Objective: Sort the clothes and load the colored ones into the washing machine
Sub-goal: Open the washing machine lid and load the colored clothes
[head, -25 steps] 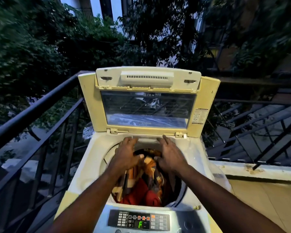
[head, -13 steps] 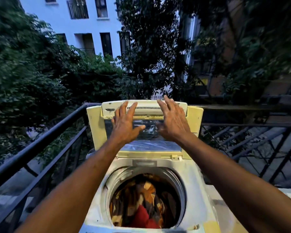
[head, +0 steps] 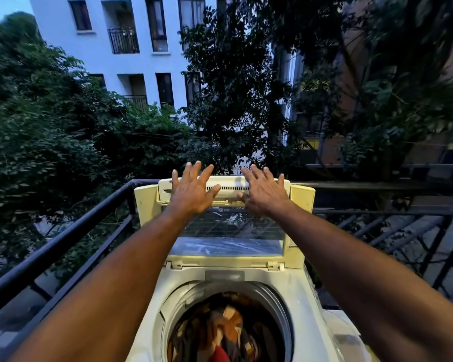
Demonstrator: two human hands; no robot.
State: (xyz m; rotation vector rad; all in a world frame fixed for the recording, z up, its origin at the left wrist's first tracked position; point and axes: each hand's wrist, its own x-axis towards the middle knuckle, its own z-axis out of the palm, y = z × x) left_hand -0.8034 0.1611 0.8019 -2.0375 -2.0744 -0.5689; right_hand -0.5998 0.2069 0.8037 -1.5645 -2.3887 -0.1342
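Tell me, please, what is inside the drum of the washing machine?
The drum holds colored clothes: patterned brown, orange and cream fabric, with a red piece at the bottom edge of the view. What lies under this top layer is covered, and the drum's near part is out of frame.

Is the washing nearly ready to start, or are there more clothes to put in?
Colored clothes already lie in the washing machine drum. Both hands, left hand and right hand, are empty and spread at the top of the raised lid, likely to close it. The lid is not down yet. No other clothes show.
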